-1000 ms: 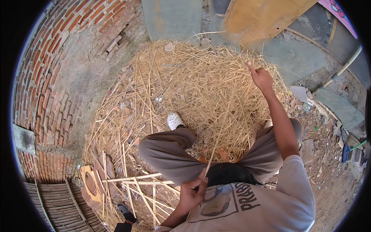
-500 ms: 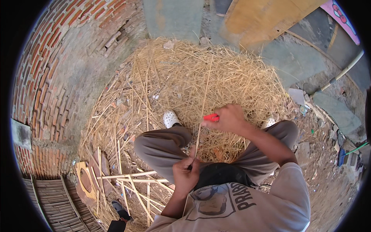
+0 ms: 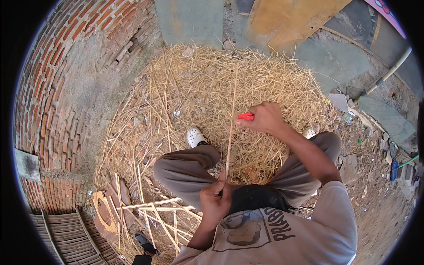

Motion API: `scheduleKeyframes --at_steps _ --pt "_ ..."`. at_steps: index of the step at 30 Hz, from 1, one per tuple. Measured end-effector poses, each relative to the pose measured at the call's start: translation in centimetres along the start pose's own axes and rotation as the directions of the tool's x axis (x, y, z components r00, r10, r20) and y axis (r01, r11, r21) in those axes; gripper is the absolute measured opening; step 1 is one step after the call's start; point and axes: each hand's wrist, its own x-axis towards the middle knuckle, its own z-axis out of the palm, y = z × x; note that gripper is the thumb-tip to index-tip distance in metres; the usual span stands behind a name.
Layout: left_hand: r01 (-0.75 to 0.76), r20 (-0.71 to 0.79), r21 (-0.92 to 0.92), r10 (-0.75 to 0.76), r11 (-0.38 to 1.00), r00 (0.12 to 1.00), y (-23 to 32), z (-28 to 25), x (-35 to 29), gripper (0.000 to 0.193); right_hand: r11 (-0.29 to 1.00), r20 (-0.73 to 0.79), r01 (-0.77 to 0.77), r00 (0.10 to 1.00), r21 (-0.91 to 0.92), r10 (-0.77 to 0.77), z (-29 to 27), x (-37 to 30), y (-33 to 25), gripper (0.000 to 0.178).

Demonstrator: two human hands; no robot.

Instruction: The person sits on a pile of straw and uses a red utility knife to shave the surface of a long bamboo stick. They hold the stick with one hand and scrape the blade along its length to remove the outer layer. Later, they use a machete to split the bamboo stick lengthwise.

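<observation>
A long, thin bamboo strip (image 3: 233,99) runs away from my lap over the heap of shavings. Its near end is pinched in my left hand (image 3: 215,196), between thumb and fingers, just in front of my waist. Farther up and to the right, my right hand (image 3: 267,118) is closed around a red-handled tool (image 3: 245,116). The tool's tip meets or lies very close to the strip; its working edge is too small to make out. Pale curled bamboo shavings (image 3: 274,84) cover the ground beneath both hands.
Split bamboo sticks (image 3: 152,205) lie crossed at lower left, near another person's shoe (image 3: 145,243). A brick wall (image 3: 66,97) rises on the left. Flat boards (image 3: 190,22) stand at the far side. My white clog (image 3: 195,137) rests at the heap's near edge.
My right hand and the red-handled tool have moved away from me along the strip. My left hand stays at the near end, and the view has shifted slightly.
</observation>
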Motion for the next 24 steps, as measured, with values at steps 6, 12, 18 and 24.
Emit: scheduleKeyframes --at_steps 6,12,18,24 --pt "0.008 0.027 -0.089 -0.005 0.996 1.000 0.4 -0.2 -0.8 0.032 0.999 0.001 -0.004 1.000 -0.043 0.004 -0.7 1.2 0.9 0.079" --pt "-0.009 0.088 -0.099 0.018 0.995 0.996 1.2 -0.9 -2.1 0.034 0.993 0.036 -0.116 0.992 -0.029 0.117 -1.0 1.8 1.5 0.083" --pt "0.053 0.180 -0.196 -0.017 0.979 0.984 1.6 -1.4 -4.8 0.036 0.945 -0.106 -0.323 0.943 -0.048 0.316 -2.2 4.4 7.9 0.086" --pt "0.223 0.272 -0.314 -0.137 0.923 0.952 2.0 -3.2 -6.2 0.032 0.748 -0.140 -0.656 0.735 0.099 0.663 -4.7 5.7 12.8 0.084"
